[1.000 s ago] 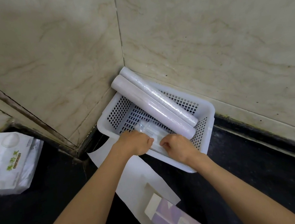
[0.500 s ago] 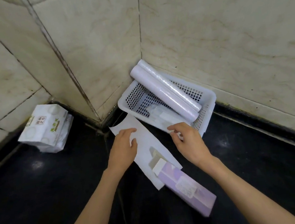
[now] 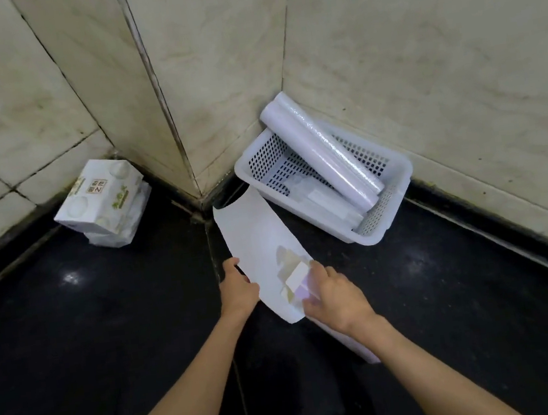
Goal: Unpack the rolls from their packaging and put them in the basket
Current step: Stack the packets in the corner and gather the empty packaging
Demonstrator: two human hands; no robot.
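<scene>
Head view: both forearms reach out over the glossy black floor [image 3: 108, 331]. The right hand [image 3: 334, 298], fingers curled, has come down onto the pale purple carton [image 3: 301, 285]; the left hand [image 3: 238, 291] pinches the smooth white sheet [image 3: 256, 240]. Beyond the hands, the perforated white basket [image 3: 388, 224] holds two slanted glossy rolls [image 3: 321, 153].

right hand [image 3: 333, 295] blurred, covering most of purple box [image 3: 302, 294]
</scene>
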